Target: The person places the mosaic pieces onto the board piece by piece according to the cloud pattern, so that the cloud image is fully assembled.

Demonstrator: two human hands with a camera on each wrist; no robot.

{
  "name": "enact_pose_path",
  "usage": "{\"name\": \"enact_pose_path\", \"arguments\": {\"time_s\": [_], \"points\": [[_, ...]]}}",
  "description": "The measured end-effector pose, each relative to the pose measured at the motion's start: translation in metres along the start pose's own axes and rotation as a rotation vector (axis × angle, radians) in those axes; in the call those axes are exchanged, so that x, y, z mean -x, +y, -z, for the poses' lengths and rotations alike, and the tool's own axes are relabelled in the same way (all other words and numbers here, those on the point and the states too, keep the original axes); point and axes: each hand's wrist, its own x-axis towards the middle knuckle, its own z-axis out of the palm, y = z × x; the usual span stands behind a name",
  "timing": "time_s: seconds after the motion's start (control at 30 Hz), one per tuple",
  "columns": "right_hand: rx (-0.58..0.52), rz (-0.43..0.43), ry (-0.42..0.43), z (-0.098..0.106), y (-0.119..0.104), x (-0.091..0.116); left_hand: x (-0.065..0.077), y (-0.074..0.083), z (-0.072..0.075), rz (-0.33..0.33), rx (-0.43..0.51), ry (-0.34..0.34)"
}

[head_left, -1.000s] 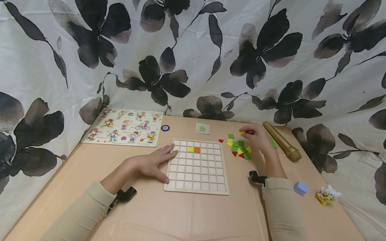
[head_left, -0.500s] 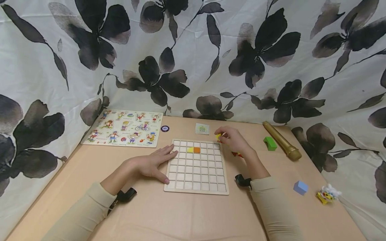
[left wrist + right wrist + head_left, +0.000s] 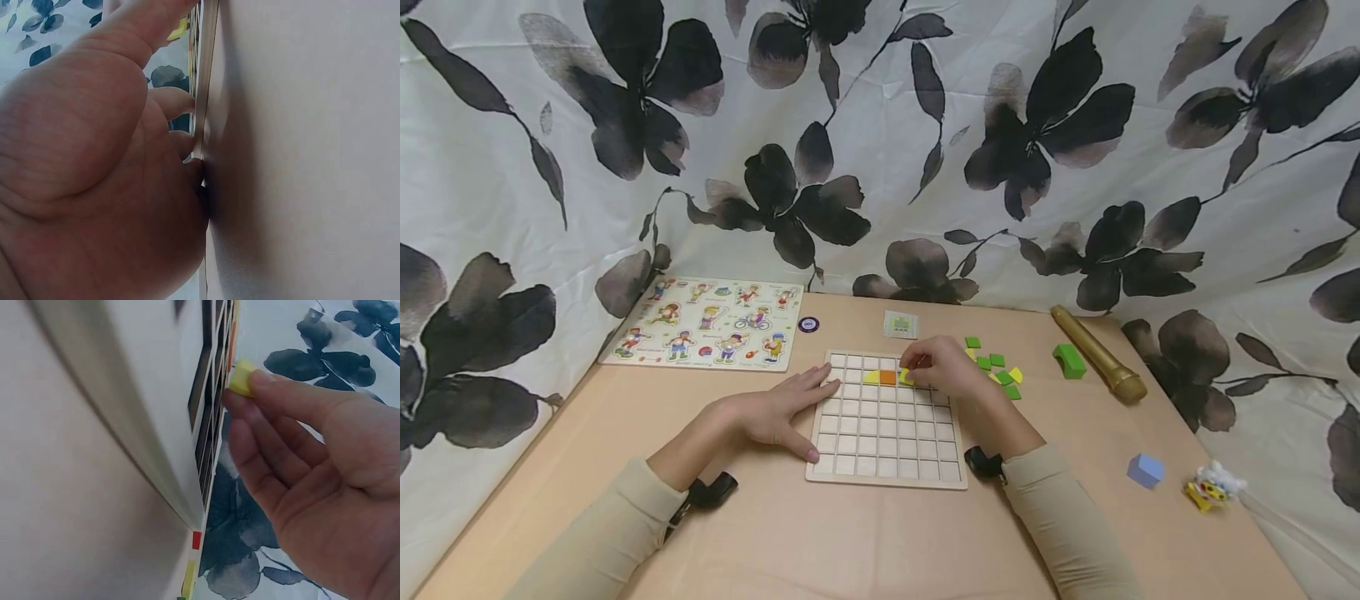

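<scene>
A wooden board with a grid of square cells point(image 3: 887, 446) lies flat on the table. In its upper part a yellow tile point(image 3: 870, 377) and an orange tile point(image 3: 887, 377) sit side by side. My left hand point(image 3: 771, 417) rests spread along the board's left edge, thumb near the lower corner; the left wrist view shows its palm point(image 3: 81, 156) against that edge. Over the upper right cells, my right hand point(image 3: 951, 367) pinches a small yellow tile point(image 3: 240, 378) between thumb and fingers, just right of the orange tile. Whether that tile touches the board I cannot tell.
Right of the board lie loose tiles, such as a green one point(image 3: 997, 360), partly hidden by my right hand. Farther right are a green arch block point(image 3: 1069, 361), gold microphone point(image 3: 1097, 357), blue block point(image 3: 1146, 471) and small toy point(image 3: 1213, 486). Behind stand a card point(image 3: 900, 325) and picture board point(image 3: 703, 325).
My right hand has carried the yellow tile leftward from the loose pile to the board's upper cells, beside the orange tile. My left hand has stayed at the board's left edge.
</scene>
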Motion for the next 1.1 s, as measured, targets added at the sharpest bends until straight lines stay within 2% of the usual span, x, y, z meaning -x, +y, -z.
{"name": "enact_pose_path", "arguments": {"time_s": [0.47,0.77,0.93,1.1], "points": [[0.044,0.018,0.004,-0.010,0.004,-0.003,0.003,-0.001,0.001,-0.002,-0.002,0.002],[0.092,0.009,-0.068,-0.006,0.008,0.000,0.000,-0.001,0.000,-0.003,-0.003,0.000],[0.078,-0.039,-0.073,0.011,0.003,0.006,-0.001,-0.001,-0.001,0.000,-0.001,-0.004],[0.101,-0.072,0.044,0.051,0.003,0.023,-0.003,0.001,0.001,0.002,-0.011,-0.004]]}}
